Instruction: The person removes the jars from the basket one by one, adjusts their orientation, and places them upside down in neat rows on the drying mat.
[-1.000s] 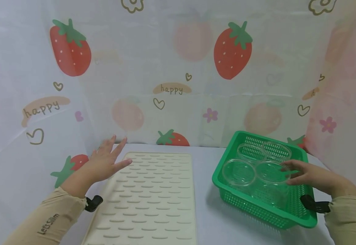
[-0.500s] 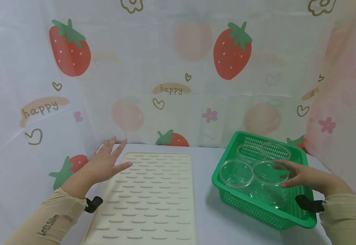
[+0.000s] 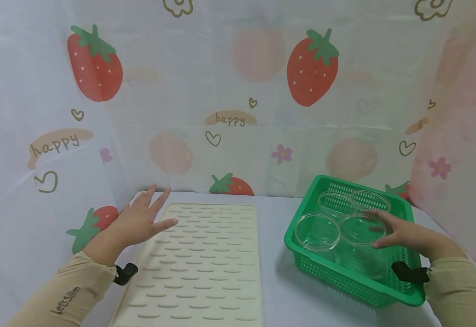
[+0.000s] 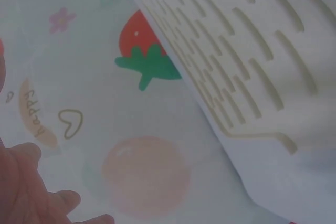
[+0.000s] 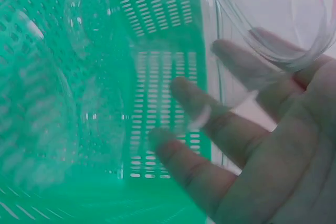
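Note:
My right hand (image 3: 413, 235) curves round the rim of the clear cup (image 3: 351, 240) at the front right of a green basket (image 3: 356, 290). Its thumb lies at the near side, its fingers on the far side. In the right wrist view the fingers (image 5: 194, 103) show partly through the clear wall. Several such cups stand upright in the basket, among them a front left cup (image 3: 317, 236). My left hand (image 3: 133, 225) hovers with spread fingers by the left edge of a cream ridged mat (image 3: 213, 263) and holds nothing.
The mat lies flat on the white table (image 3: 272, 254), left of the basket. A back left cup (image 3: 336, 204) stands close behind the front ones. A strawberry-print curtain (image 3: 238, 91) closes off the back and sides.
My right hand has moved left, from the right edge of the front right cup to round its rim. The front cups have shifted slightly left. My left hand has stayed in place.

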Tool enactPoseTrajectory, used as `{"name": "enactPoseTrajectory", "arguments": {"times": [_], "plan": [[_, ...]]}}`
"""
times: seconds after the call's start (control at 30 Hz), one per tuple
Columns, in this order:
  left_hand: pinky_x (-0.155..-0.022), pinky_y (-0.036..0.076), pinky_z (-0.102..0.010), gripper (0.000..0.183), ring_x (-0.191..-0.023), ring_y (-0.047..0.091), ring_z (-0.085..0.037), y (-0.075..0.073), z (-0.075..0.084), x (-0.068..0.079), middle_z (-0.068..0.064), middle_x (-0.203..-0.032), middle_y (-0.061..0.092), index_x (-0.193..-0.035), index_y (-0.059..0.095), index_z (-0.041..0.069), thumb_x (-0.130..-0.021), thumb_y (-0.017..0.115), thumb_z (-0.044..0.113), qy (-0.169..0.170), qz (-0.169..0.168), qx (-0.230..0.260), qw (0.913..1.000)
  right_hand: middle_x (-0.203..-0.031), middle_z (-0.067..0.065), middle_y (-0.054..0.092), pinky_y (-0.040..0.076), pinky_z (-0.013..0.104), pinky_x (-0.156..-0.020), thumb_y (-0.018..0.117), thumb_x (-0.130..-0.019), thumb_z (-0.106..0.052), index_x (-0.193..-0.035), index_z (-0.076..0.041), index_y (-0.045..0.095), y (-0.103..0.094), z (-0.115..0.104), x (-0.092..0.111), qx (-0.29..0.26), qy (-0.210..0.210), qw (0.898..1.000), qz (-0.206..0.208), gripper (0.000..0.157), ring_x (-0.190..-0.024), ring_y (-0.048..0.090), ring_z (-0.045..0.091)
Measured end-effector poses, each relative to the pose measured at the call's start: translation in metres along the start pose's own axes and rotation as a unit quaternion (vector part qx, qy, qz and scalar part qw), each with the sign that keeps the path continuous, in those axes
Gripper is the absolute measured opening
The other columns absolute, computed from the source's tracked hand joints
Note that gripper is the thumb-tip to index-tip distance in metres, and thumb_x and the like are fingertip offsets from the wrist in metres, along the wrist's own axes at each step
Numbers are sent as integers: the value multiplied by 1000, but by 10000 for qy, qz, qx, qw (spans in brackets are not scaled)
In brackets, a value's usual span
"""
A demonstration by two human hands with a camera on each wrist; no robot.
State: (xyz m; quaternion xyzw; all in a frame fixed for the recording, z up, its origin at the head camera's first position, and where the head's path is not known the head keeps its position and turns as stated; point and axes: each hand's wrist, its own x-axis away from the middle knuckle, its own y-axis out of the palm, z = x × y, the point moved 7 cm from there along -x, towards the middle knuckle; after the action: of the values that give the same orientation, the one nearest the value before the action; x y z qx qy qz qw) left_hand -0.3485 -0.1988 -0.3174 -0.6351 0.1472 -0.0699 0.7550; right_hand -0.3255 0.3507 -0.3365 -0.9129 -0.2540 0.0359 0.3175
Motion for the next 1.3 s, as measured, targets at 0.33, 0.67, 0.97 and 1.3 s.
{"name": "enactPoseTrajectory", "arguments": {"times": [0.33,0.67,0.97,1.3], "plan": [[-97,8,-70,92,-135,8,-41,3,2,0,-21,-151,-2,-148,1,24,-79,32,76,2,-86,75,9999,-142,28,22,50,38,-79,69,-79,-12,-139,1,20,-4,-7,0,155,-134,9992,330,78,-123,25,54],[-97,8,-70,91,-135,8,-42,4,4,1,-21,-151,-2,-148,0,22,-81,35,73,-26,-164,104,9998,-138,27,24,52,29,-74,68,-79,-8,-137,4,23,-13,-13,4,114,-503,9967,620,74,-106,40,-16],[-97,6,-70,90,-135,7,-42,7,4,-1,-21,-151,-3,-148,-3,24,-82,34,73,-6,-225,141,9996,-137,-1,32,53,29,-72,68,-80,-7,-138,-4,27,-23,-18,12,220,-589,9944,851,71,-107,40,-18],[-96,6,-70,91,-135,6,-43,3,11,1,-22,-150,-1,-148,1,21,-82,36,71,77,-199,253,9995,-136,-3,28,52,26,-71,68,-80,-7,-139,-7,25,-37,-30,18,556,-605,9917,992,73,-107,37,-20]]}}
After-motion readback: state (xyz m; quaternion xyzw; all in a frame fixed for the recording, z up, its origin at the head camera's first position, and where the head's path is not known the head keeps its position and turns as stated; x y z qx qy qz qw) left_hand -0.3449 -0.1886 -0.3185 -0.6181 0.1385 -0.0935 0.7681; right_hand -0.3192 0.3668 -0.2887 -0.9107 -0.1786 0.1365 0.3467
